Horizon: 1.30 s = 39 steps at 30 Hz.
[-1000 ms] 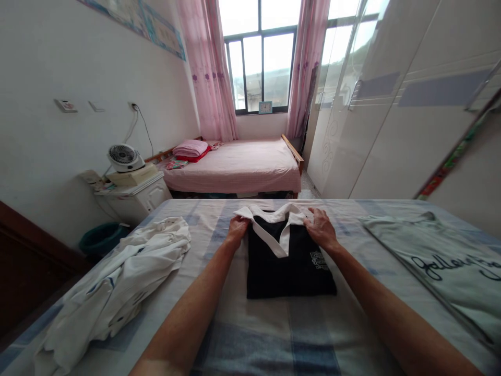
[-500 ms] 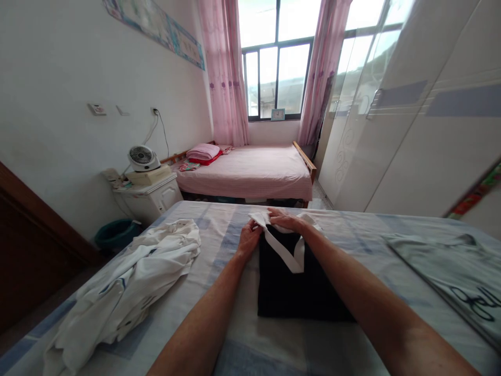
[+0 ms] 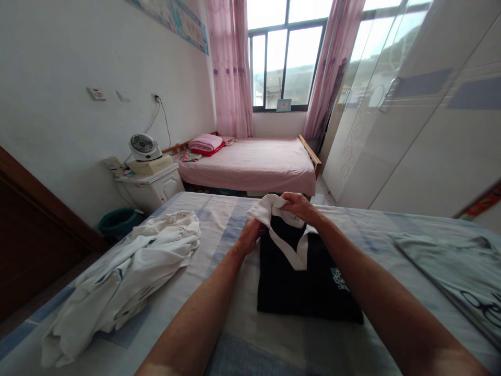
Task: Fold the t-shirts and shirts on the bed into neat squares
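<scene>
A black shirt with a white collar [image 3: 297, 287] lies folded into a rough rectangle on the bed in front of me, a small pale emblem on its chest. My right hand [image 3: 298, 206] pinches the back of the white collar at its far edge and holds it raised. At the collar's left side, my left hand [image 3: 250, 235] is closed on the fabric near the shoulder; its fingertips are partly hidden by the cloth. The collar's V-shaped front lies over the black cloth.
A crumpled white garment [image 3: 136, 277] lies to the left on the checked bedsheet [image 3: 235, 344]. To the right is a flat grey-green shirt [image 3: 450, 261] with dark lettering. Beyond stand a pink-covered bed [image 3: 258, 162], a nightstand [image 3: 156, 188] with a fan [image 3: 144, 146], and a white wardrobe [image 3: 415, 141].
My right hand has lifted the back of the collar, which lay flatter before. The emblem on the shirt has come into sight beside my right forearm. The camera view has shifted slightly.
</scene>
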### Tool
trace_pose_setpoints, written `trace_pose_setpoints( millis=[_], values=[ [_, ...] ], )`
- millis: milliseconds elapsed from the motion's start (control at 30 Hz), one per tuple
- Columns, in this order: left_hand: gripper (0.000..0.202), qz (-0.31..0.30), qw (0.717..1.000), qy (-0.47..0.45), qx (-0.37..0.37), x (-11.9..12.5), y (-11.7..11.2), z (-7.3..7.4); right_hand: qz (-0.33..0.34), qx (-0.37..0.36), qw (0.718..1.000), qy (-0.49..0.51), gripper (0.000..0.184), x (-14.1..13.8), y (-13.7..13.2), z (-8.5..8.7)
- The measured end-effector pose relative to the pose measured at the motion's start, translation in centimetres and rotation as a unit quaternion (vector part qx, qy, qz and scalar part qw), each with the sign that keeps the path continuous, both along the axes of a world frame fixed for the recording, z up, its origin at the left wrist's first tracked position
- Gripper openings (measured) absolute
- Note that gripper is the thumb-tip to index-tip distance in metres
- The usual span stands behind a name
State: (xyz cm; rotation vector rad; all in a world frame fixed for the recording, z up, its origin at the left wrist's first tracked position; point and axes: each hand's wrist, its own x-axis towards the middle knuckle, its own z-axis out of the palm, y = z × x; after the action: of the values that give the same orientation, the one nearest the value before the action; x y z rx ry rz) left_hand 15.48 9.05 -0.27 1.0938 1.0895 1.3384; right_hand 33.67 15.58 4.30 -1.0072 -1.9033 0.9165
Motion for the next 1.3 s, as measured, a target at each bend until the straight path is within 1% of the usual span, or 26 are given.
trace_pose_setpoints(
  millis=[67,100,133,167,233,333,433,467,533,567,600,633,700,733,767,800,867,933,1033,1100,1167,1233,1300],
  values=[
    [0.018,-0.050,0.998,-0.018,-0.024,0.4,-0.3,0.1,-0.061,0.091,0.992,-0.059,0.008,-0.3,0.0,-0.2],
    [0.019,-0.059,0.997,-0.028,-0.030,0.6,-0.4,0.1,-0.088,0.127,0.984,-0.083,0.011,-0.5,0.0,-0.3],
    [0.018,-0.051,0.997,-0.039,-0.032,0.7,-0.4,0.1,-0.104,0.149,0.978,-0.100,0.015,-0.8,-0.1,-0.4],
    [0.018,-0.036,0.997,-0.055,-0.030,0.9,-0.4,0.1,-0.108,0.156,0.976,-0.107,0.018,-1.0,-0.1,-0.5],
    [0.017,-0.018,0.995,-0.094,-0.020,1.1,-0.2,0.0,-0.079,0.134,0.983,-0.095,0.019,-1.4,-0.3,-0.5],
    [0.016,-0.057,0.988,-0.140,-0.020,1.2,0.3,-0.2,-0.017,0.064,0.997,-0.040,0.017,-1.2,-0.7,-0.4],
    [0.023,-0.080,0.986,-0.146,-0.018,1.3,0.6,-0.4,0.020,0.012,1.000,-0.004,0.022,-0.3,-1.1,0.4],
    [0.026,-0.083,0.985,-0.148,-0.016,1.3,0.7,-0.5,0.032,0.002,0.999,-0.011,0.024,0.0,-1.3,0.7],
    [0.031,-0.078,0.986,-0.146,-0.011,1.3,0.7,-0.8,0.049,-0.005,0.997,-0.061,0.029,0.3,-1.5,1.3],
    [0.032,-0.068,0.988,-0.141,-0.009,1.4,0.7,-0.9,0.040,0.004,0.994,-0.101,0.030,0.2,-1.6,1.4],
    [0.032,-0.053,0.990,-0.133,-0.006,1.4,0.7,-1.0,0.007,0.023,0.989,-0.145,0.030,-0.2,-1.7,1.5],
    [0.033,-0.036,0.991,-0.126,-0.003,1.4,0.7,-1.1,-0.045,0.049,0.980,-0.187,0.028,-0.6,-1.8,1.4],
    [0.033,0.020,0.996,-0.084,0.002,1.4,0.8,-1.2,-0.155,0.098,0.949,-0.257,0.026,-1.8,-2.0,0.8],
    [0.033,0.054,0.998,-0.036,0.006,1.4,0.8,-1.3,-0.189,0.111,0.935,-0.280,0.027,-2.3,-1.9,0.3],
    [0.031,0.085,0.996,0.031,0.011,1.3,0.8,-1.3,-0.199,0.111,0.927,-0.297,0.028,-2.6,-1.9,-0.2],
    [0.028,0.109,0.988,0.110,0.020,1.3,0.8,-1.4,-0.193,0.102,0.926,-0.308,0.028,-2.7,-1.7,-0.6],
    [0.020,0.133,0.954,0.264,0.047,1.3,0.7,-1.4,-0.170,0.080,0.929,-0.318,0.026,-1.7,-1.3,-1.3],
    [0.014,0.144,0.923,0.348,0.075,1.3,0.5,-1.4,-0.170,0.067,0.929,-0.322,0.026,0.5,-0.8,-1.5],
    [0.011,0.174,0.893,0.396,0.124,1.6,0.3,-1.3,-0.187,0.047,0.926,-0.325,0.030,4.4,-0.4,-1.3],
    [0.013,0.170,0.882,0.409,0.163,1.8,0.2,-1.2,-0.189,0.027,0.927,-0.322,0.029,6.5,-0.6,-1.2],
    [0.017,0.154,0.880,0.410,0.185,1.9,0.2,-1.2,-0.181,0.013,0.932,-0.313,0.026,7.6,-1.2,-1.4],
    [0.021,0.141,0.884,0.404,0.188,1.9,0.2,-1.3,-0.181,0.007,0.936,-0.301,0.020,7.9,-1.9,-1.6],
    [0.025,0.137,0.883,0.402,0.199,1.9,0.2,-1.3,-0.206,0.010,0.936,-0.285,0.018,7.8,-2.4,-1.6]
  ],
)
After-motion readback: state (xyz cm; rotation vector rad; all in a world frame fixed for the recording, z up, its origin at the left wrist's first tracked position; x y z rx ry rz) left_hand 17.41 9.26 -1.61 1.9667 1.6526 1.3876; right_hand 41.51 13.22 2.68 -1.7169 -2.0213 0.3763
